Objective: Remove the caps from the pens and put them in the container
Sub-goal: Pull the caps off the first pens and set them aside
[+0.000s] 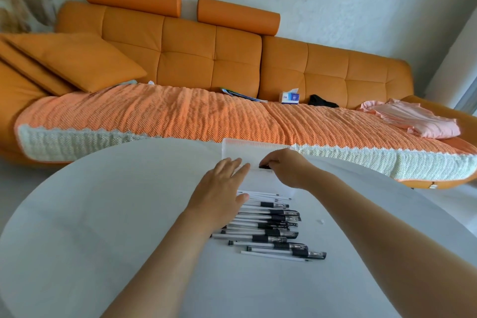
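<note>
Here, left hand fingers lie straight at the container; right hand fingers pinch a cap.

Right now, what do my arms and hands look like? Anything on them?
Both are bare: the left hand and right hand have no gloves, and no ring, watch or bracelet shows. The left forearm and right forearm show no sleeve as far as the frame reaches.

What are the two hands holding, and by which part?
The right hand pinches what looks like a black pen cap over the container; which part it grips is hidden. The left hand holds nothing, fingers straight.
</note>
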A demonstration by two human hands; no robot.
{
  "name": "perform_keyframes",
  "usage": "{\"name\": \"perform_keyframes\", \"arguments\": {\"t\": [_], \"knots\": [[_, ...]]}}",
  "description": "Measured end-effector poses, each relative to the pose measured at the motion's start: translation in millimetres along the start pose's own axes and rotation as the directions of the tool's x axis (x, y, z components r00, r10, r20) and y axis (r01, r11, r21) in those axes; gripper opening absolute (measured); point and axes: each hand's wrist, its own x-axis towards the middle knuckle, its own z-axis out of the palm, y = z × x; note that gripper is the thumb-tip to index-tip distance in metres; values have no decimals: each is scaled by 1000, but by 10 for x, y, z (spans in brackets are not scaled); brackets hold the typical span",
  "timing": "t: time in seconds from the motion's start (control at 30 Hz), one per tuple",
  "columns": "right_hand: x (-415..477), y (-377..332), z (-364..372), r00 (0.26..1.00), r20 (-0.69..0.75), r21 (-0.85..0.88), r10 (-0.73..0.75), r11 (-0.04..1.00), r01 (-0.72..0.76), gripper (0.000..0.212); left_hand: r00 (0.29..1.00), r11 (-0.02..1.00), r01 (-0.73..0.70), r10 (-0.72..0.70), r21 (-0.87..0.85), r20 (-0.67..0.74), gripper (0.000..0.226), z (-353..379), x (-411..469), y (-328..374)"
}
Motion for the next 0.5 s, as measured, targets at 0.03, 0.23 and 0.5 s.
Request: {"name": "perform_keyframes", "arguments": {"t": [0.03,0.23,0.5], "knots": [[6,-29,0,999,33,24,5,1000,-5,39,1000,1000,1,-1,1,-3,67,-2,1,-3],[-37,-86,-15,995,102,121,7,992,-20,31,1000,1000,-2,2,18,-10,68,20,18,-12],[-225,38,-48,993,113,15,-45,999,44,39,996,999,-33,36,34,-84,64,34,14,66]]}}
